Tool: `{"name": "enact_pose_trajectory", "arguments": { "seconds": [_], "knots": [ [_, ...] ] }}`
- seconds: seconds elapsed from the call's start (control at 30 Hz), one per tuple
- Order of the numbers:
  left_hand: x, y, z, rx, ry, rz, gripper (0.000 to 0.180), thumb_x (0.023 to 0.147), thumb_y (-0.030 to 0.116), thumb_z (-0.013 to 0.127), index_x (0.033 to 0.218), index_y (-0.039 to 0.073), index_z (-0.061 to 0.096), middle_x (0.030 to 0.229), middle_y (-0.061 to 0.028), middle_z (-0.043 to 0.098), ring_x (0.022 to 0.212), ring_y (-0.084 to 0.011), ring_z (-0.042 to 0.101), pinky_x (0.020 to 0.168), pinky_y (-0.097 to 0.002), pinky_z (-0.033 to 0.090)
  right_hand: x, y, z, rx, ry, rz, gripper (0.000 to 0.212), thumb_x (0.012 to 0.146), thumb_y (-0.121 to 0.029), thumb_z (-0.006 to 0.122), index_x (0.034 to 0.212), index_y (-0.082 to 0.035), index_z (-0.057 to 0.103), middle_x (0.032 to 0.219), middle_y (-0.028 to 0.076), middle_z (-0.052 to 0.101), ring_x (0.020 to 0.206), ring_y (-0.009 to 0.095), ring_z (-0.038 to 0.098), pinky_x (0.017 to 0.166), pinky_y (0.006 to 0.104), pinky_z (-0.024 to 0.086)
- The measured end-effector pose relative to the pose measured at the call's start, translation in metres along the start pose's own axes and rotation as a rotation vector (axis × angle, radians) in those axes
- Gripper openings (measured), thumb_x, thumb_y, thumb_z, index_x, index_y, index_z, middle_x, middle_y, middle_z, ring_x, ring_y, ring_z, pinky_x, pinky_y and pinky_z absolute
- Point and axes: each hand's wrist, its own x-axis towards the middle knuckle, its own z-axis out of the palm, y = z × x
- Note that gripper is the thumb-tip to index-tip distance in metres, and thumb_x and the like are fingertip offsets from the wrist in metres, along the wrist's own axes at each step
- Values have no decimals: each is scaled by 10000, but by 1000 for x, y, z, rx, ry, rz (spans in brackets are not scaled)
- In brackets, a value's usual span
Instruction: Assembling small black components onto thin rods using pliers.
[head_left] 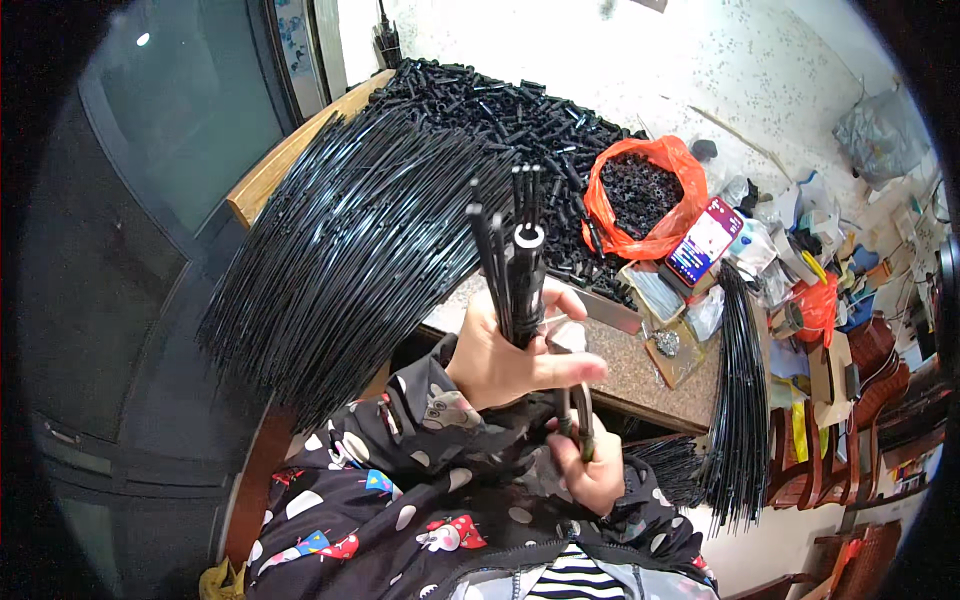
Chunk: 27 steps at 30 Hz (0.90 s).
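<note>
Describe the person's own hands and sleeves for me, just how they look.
Both the left hand and the right hand are ungloved. The left sleeve is long and black, with pale spots and a cartoon face in pale grey near the wrist. The right sleeve is also black with pale spots.

Dark door at left, lit smartphone, reddish-brown wooden chairs and grey plastic bag at right
</note>
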Motion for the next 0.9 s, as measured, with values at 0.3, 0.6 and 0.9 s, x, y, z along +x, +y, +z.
{"name": "enact_pose_trajectory", "arguments": {
  "seconds": [0.3, 0.6, 0.9],
  "knots": [
    [-8, -7, 7, 19, 106, 37, 272, 645, 59, 697, 859, 5, 538, 598, 31, 496, 481, -23, 412, 453, -175, 320, -10, -5, 0, -170, 48, 73, 224, 791, -31, 560, 1012, -30, 521, 676, 135, 560, 555, 156, 553, 550, 249, 441],
    [-9, -15, 0, -104, 65, 110, 308, 619, 46, 716, 856, 19, 521, 660, -11, 534, 536, -40, 430, 485, -198, 348, -4, -21, -2, -285, 100, -88, 216, 788, -25, 560, 1001, -37, 524, 717, 162, 569, 623, 217, 602, 581, 267, 455],
    [-10, -32, -4, 149, 127, 83, 270, 690, 90, 679, 879, -1, 509, 629, 29, 500, 543, -39, 463, 496, -186, 380, -10, -7, -16, -212, -45, 76, 310, 777, -20, 544, 1080, -36, 479, 746, 145, 554, 656, 199, 562, 612, 268, 444]
  ]
}}
